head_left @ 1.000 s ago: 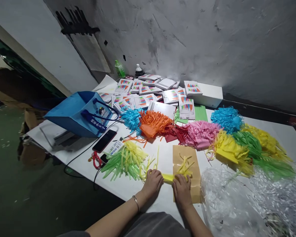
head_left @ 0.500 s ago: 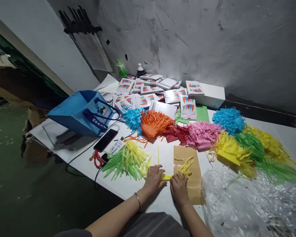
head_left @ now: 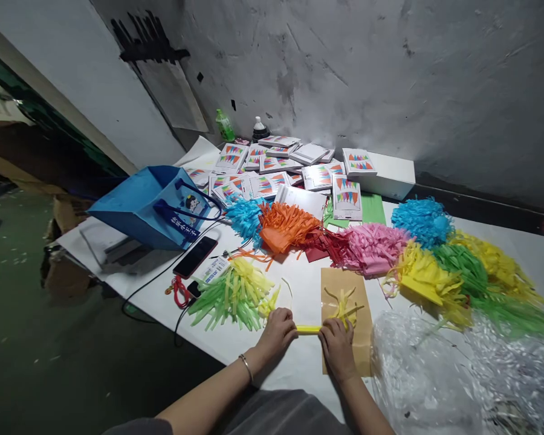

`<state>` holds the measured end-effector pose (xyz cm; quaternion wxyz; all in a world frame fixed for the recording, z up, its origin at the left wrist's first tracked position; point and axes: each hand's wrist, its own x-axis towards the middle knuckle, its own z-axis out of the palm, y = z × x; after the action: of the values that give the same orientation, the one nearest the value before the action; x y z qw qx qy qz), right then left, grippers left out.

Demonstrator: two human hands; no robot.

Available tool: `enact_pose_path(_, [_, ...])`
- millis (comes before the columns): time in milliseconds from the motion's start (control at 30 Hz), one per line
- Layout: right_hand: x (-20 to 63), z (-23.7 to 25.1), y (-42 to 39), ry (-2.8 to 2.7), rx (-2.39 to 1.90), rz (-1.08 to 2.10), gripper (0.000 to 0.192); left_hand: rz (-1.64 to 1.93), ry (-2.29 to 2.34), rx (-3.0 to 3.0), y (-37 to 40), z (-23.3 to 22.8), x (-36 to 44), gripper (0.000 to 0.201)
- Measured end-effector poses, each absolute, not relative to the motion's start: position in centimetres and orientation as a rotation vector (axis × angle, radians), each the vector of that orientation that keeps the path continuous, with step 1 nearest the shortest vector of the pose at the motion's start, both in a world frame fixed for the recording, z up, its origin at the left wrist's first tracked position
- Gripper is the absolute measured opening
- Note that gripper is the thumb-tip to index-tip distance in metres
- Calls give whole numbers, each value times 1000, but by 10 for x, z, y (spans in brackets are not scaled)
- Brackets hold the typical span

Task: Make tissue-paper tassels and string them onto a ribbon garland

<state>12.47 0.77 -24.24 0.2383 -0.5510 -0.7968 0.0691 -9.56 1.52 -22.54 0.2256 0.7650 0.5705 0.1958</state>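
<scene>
Both hands pinch a thin yellow paper strip point(head_left: 308, 329) flat on the white table point(head_left: 299, 368). The left hand point(head_left: 277, 329) grips one end, the right hand point(head_left: 338, 341) the fringed end over a brown paper sheet point(head_left: 360, 350).

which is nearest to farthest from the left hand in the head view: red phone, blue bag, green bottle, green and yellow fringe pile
1. Green and yellow fringe pile, just beyond the left hand, slightly to its left.
2. Red phone, farther left on the table.
3. Blue bag, behind the phone at the left edge.
4. Green bottle, far back by the wall.
</scene>
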Motion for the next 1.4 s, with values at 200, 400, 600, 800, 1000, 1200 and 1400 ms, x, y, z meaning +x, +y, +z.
enact_pose_path(200, [111, -233, 13, -2104, -1690, 130, 17, 355, 1812, 2118, 16, -214, -80, 19])
enact_pose_path(400, [107, -238, 10, -2253, -1484, 131, 16, 297, 1962, 2075, 16, -212, -67, 9])
enact_pose_path(600, [107, -242, 8, -2293, -1384, 168, 13, 462, 1588, 2335, 8, -221, -81, 4])
enact_pose_path(800, [91, -247, 6, -2315, -1341, 180, 12, 526, 1512, 2342, 9, -230, -79, 9])
enact_pose_path(1000, [115, -256, -1, -2254, -1328, 204, 13, 471, 1546, 2225, 13, -225, -84, 9])
enact_pose_path(1200, [128, -251, -9, -2169, -1411, 252, 13, 409, 1493, 2295, 12, -220, -87, 16])
enact_pose_path(1400, [107, -237, -6, -2025, -1680, 199, 20, 256, 1748, 2234, 18, -214, -70, 19])
